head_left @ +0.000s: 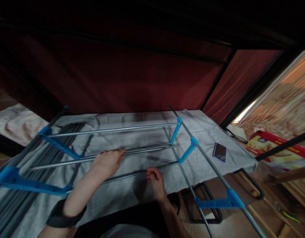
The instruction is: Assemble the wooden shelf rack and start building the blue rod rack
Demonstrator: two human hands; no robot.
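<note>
A rack frame of grey metal tubes joined by blue plastic brackets [188, 150] lies across the cloth-covered table. My left hand [108, 162], with a black band on the wrist, is closed over a loose-ended metal tube [152, 150] in the middle of the frame. This tube runs left to right, close beside a crossbar. Nearer to me, my right hand [156, 181] has its fingers curled at the front crossbar [132, 175]. Left of my hands, more blue brackets [60, 147] join the side tubes. My left hand and forearm hide part of the tubes.
Several grey tubes [41, 172] lie bundled on the table's left side. A phone [220, 152] rests on the white cloth [207, 132] at right. Dark red panels [132, 79] rise behind. A red and yellow box [278, 148] and pliers [288, 215] are at the right.
</note>
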